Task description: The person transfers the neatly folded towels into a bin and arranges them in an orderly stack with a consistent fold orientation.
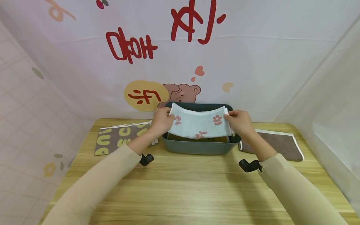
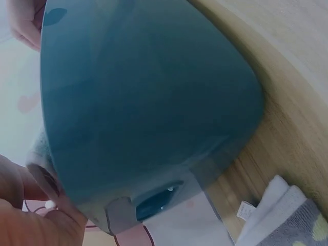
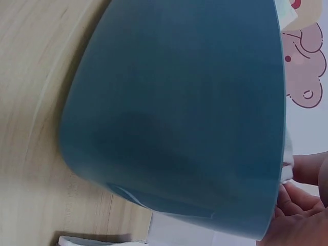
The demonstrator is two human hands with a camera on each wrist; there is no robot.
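Note:
A pale blue folded towel (image 1: 198, 122) with pink flower prints stretches between both hands over a grey-green plastic bin (image 1: 197, 148). My left hand (image 1: 164, 121) pinches its left end, and my right hand (image 1: 241, 122) pinches the right end between thumb and fingers. The towel's top edge sags a little in the middle. Below it, something olive-coloured (image 1: 219, 139) lies inside the bin, mostly hidden. In both wrist views the bin's outer wall (image 2: 148, 102) (image 3: 174, 113) covers most of the towel, leaving only small parts of it beside the fingers.
A folded grey-brown towel with yellow-green letters (image 1: 123, 134) lies left of the bin on the wooden table (image 1: 191, 187). To the right lies a plain brown folded towel (image 1: 275, 145) with white edging. A printed white backdrop (image 1: 253, 62) rises behind the bin.

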